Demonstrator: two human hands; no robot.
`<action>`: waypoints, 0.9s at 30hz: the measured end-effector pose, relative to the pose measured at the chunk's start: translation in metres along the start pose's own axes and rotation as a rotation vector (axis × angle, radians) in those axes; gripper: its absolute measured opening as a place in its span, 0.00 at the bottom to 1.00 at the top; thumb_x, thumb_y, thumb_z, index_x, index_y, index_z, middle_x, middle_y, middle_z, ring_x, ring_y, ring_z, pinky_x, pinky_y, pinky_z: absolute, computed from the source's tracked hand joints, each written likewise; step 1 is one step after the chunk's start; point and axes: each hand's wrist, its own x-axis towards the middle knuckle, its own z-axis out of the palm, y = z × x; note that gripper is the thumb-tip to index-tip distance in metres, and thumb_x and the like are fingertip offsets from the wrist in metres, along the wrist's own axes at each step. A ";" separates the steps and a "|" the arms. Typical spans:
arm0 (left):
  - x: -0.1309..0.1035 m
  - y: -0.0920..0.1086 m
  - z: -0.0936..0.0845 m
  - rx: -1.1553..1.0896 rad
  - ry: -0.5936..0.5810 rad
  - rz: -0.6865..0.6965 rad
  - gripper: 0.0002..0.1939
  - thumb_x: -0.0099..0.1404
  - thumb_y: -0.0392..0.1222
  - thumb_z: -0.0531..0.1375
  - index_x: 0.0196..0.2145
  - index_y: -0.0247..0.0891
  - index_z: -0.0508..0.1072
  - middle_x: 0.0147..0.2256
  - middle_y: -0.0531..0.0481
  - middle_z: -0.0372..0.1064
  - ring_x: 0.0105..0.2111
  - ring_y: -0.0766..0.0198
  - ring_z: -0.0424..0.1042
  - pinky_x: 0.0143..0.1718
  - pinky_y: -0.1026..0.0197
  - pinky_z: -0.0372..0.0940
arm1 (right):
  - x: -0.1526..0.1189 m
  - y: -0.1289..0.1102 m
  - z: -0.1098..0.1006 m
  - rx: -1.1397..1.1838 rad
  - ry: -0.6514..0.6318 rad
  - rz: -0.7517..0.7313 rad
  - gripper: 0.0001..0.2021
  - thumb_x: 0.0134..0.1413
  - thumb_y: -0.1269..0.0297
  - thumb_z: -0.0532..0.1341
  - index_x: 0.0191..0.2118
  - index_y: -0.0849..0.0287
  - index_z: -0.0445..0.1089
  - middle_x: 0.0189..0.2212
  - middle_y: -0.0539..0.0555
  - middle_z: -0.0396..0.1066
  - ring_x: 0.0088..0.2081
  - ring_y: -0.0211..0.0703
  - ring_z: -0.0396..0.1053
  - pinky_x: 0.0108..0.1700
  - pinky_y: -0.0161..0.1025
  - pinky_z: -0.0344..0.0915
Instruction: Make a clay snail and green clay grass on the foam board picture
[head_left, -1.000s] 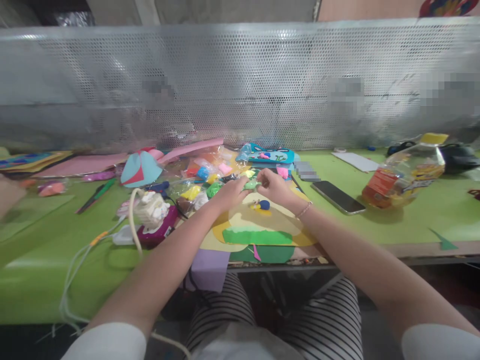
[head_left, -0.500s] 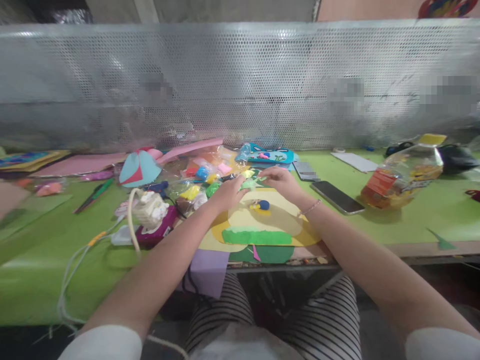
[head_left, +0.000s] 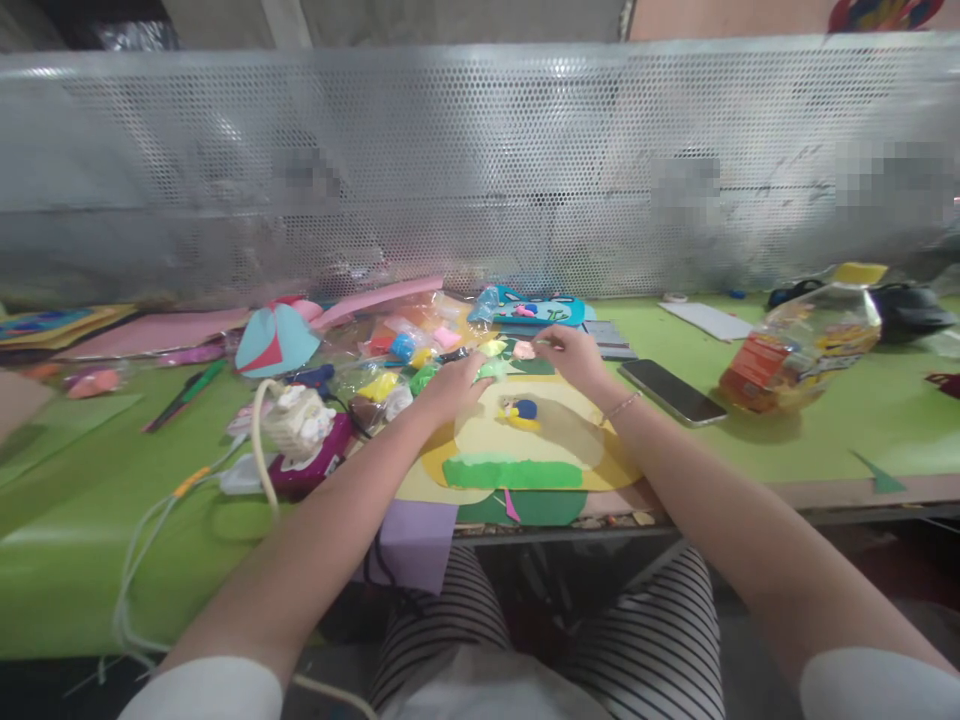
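Observation:
My left hand (head_left: pixel 454 388) reaches over the upper left of a yellow card and is closed around a pale green lump of clay (head_left: pixel 493 368), which looks wrapped in clear plastic. My right hand (head_left: pixel 571 354), with a bracelet at the wrist, is pinched above the card's upper right; what its fingertips hold is too small to make out. Just left of those fingertips is a pale pink lump (head_left: pixel 523 349). Below both hands lies the yellow card (head_left: pixel 555 430), bearing a small blue and yellow clay figure (head_left: pixel 519 410) and a green clay strip (head_left: pixel 514 474) along its lower edge.
Bagged coloured clay (head_left: pixel 380 386) is heaped to the left, near a purple power block (head_left: pixel 311 470) with plugs and cables. Scissors (head_left: pixel 184 397) lie farther left. On the right are a phone (head_left: pixel 673 391) and a large bottle (head_left: pixel 799 350). A perforated metal panel (head_left: pixel 480 170) stands behind.
My right hand has shifted slightly right and away from my left hand, and the pale pink lump now shows between them. My left hand stays almost in place.

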 end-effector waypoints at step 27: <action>-0.001 -0.019 0.014 0.325 -0.042 -0.182 0.37 0.60 0.61 0.55 0.59 0.35 0.57 0.59 0.36 0.55 0.58 0.45 0.55 0.57 0.46 0.52 | -0.010 -0.021 0.004 0.132 -0.199 0.209 0.08 0.42 0.62 0.67 0.23 0.60 0.70 0.16 0.48 0.68 0.21 0.36 0.68 0.23 0.31 0.64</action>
